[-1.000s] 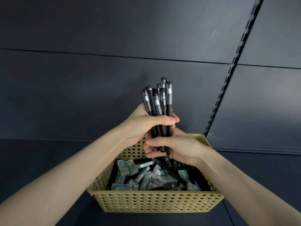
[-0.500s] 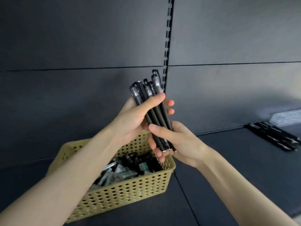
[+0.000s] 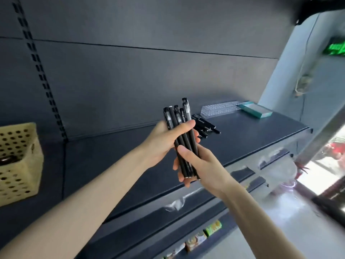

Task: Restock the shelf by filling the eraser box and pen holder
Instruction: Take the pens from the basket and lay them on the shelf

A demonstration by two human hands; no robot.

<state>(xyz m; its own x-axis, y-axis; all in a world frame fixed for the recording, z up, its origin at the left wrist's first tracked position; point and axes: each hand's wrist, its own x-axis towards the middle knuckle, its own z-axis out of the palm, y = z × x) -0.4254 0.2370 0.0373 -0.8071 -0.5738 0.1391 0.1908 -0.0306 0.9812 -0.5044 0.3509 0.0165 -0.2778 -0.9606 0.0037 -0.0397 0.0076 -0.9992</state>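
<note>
Both hands hold a bundle of several black pens (image 3: 183,135) upright above the dark shelf (image 3: 242,139). My left hand (image 3: 164,141) grips the bundle's upper part, thumb across the front. My right hand (image 3: 197,163) grips its lower end from below. More black pens (image 3: 205,126) lie loose on the shelf behind. A clear plastic pen holder (image 3: 218,109) lies further back, with a teal eraser box (image 3: 255,110) to its right.
A yellow perforated basket (image 3: 16,161) stands at the far left of the shelf. Lower shelves with coloured packages (image 3: 201,238) show below. A bright doorway and floor lie to the right.
My view has swung right with the pen bundle: the basket went from under my hands to the far left edge. The holder, eraser box and shelf end came into view.
</note>
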